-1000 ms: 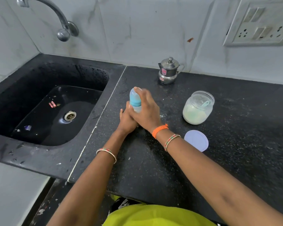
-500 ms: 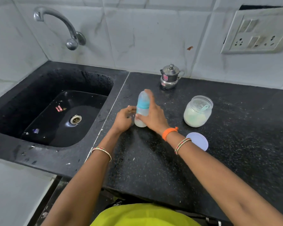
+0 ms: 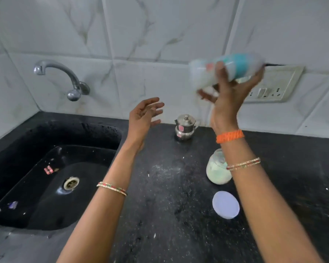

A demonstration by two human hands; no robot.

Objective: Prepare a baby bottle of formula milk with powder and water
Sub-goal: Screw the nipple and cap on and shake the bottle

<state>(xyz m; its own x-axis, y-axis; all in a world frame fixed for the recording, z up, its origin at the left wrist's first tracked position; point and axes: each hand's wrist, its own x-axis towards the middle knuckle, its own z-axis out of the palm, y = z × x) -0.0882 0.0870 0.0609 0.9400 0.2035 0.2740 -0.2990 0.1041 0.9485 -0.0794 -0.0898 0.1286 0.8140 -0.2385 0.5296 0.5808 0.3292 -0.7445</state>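
Right hand (image 3: 228, 95) clamps blurred clear plastic baby bottle with teal collar (image 3: 224, 72), sideways at 1 o'clock, raised, likely shaking mix. Left hand (image 3: 143, 115) empty, fingers spread. Open glass powder jar (image 3: 216, 170) at 4 o'clock.

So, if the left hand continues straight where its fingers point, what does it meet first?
Probably nothing close. The left hand, open and empty, points up and right toward the blurred bottle in the right hand; depth is unclear.

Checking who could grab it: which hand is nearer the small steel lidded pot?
Left. The left hand hovers open just left of the small steel lidded pot; the right hand is raised higher, gripping the blurred baby bottle.
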